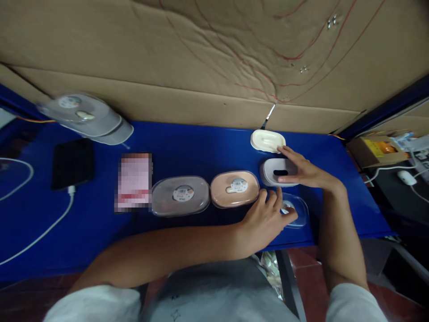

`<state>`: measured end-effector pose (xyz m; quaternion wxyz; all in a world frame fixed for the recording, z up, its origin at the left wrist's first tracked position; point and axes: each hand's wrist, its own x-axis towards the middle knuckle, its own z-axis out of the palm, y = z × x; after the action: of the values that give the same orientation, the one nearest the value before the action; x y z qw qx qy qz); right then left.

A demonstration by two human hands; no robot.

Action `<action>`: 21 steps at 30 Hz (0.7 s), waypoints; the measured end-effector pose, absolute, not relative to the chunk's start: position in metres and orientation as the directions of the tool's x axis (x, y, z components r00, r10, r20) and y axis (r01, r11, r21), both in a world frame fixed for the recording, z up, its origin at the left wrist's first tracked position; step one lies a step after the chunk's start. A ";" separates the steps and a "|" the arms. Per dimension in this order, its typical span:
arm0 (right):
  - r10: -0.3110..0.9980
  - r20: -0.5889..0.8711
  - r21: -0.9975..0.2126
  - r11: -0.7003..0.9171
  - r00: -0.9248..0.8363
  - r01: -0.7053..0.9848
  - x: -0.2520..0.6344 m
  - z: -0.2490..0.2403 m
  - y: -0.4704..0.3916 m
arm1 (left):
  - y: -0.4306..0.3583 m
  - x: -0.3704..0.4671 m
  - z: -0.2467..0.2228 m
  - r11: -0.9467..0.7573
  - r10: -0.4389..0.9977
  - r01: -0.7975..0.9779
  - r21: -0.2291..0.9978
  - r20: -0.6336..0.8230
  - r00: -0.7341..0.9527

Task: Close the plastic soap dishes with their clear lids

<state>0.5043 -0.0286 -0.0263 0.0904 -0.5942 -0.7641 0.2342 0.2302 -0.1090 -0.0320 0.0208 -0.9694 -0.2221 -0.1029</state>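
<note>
My right hand spreads its fingers over a light grey oval box with a dark slot in its top. Its thumb lies along the box's near side, and its index fingertip reaches the edge of a cream oval tray behind. Below it, my left hand is palm down, fingers apart. That hand's thumb lies over a clear plastic lid with a round label, and whether it presses on the lid I cannot tell. Left of this hand sits a peach oval box under a clear, labelled lid, beside a larger grey one.
A blurred pink rectangle and a black device with a white cable lie on the blue table. Stacked grey boxes stand back left. A thin blade-like tool leans against the cardboard wall. A cardboard box is far right.
</note>
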 end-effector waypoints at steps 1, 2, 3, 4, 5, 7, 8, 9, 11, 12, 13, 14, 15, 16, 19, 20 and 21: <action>0.944 -0.160 -0.457 0.190 -0.290 0.869 0.503 -0.023 -0.032 | -0.109 0.230 -0.031 -0.903 0.425 0.429 0.026 0.204 0.882; 0.935 -0.178 -0.454 0.199 -0.308 0.869 0.501 -0.020 -0.034 | -0.110 0.230 -0.030 -0.904 0.425 0.424 0.049 0.199 0.883; 0.926 -0.191 -0.456 0.211 -0.327 0.865 0.499 -0.017 -0.037 | -0.111 0.231 -0.029 -0.905 0.425 0.418 0.076 0.195 0.884; 0.920 -0.193 -0.462 0.221 -0.341 0.859 0.497 -0.016 -0.039 | -0.112 0.231 -0.028 -0.905 0.425 0.411 0.109 0.188 0.886; 0.921 -0.182 -0.472 0.227 -0.346 0.852 0.495 -0.016 -0.041 | -0.113 0.232 -0.027 -0.903 0.425 0.404 0.145 0.180 0.887; 0.937 -0.125 -0.488 0.228 -0.326 0.842 0.489 -0.018 -0.043 | -0.117 0.233 -0.025 -0.896 0.424 0.386 0.220 0.158 0.892; 0.945 -0.095 -0.489 0.229 -0.312 0.841 0.487 -0.019 -0.043 | -0.118 0.234 -0.024 -0.890 0.422 0.380 0.253 0.138 0.896; 0.950 -0.073 -0.483 0.232 -0.303 0.845 0.484 -0.021 -0.044 | -0.120 0.235 -0.024 -0.883 0.421 0.378 0.279 0.114 0.900; 0.948 -0.072 -0.451 0.247 -0.311 0.858 0.479 -0.024 -0.045 | -0.122 0.237 -0.024 -0.869 0.424 0.385 0.309 0.065 0.904; 0.940 -0.088 -0.439 0.259 -0.328 0.860 0.478 -0.025 -0.044 | -0.122 0.237 -0.025 -0.866 0.421 0.387 0.317 0.046 0.906; 0.931 -0.102 -0.437 0.274 -0.350 0.857 0.478 -0.025 -0.043 | -0.122 0.238 -0.025 -0.865 0.418 0.385 0.323 0.035 0.908; 0.924 -0.096 -0.444 0.292 -0.369 0.847 0.478 -0.024 -0.040 | -0.122 0.238 -0.025 -0.865 0.411 0.378 0.330 0.032 0.911; 0.922 -0.067 -0.455 0.312 -0.381 0.834 0.480 -0.022 -0.035 | -0.121 0.238 -0.024 -0.865 0.403 0.370 0.339 0.031 0.915; 0.924 -0.017 -0.464 0.332 -0.382 0.821 0.482 -0.021 -0.028 | -0.120 0.237 -0.022 -0.865 0.396 0.363 0.345 0.028 0.918; 0.932 0.142 -0.445 0.362 -0.335 0.819 0.494 -0.018 0.008 | -0.115 0.233 -0.010 -0.866 0.387 0.356 0.352 0.021 0.922; 0.933 0.163 -0.434 0.360 -0.321 0.826 0.498 -0.019 0.023 | -0.113 0.231 -0.003 -0.864 0.390 0.360 0.351 0.017 0.921; 0.933 0.167 -0.428 0.359 -0.318 0.829 0.502 -0.020 0.037 | -0.110 0.228 0.004 -0.861 0.398 0.369 0.352 0.013 0.917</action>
<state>0.5017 0.0371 -0.0201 0.1954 -0.5503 -0.8008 0.1328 0.2279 -0.1102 0.0045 -0.1737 -0.9636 -0.1990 -0.0425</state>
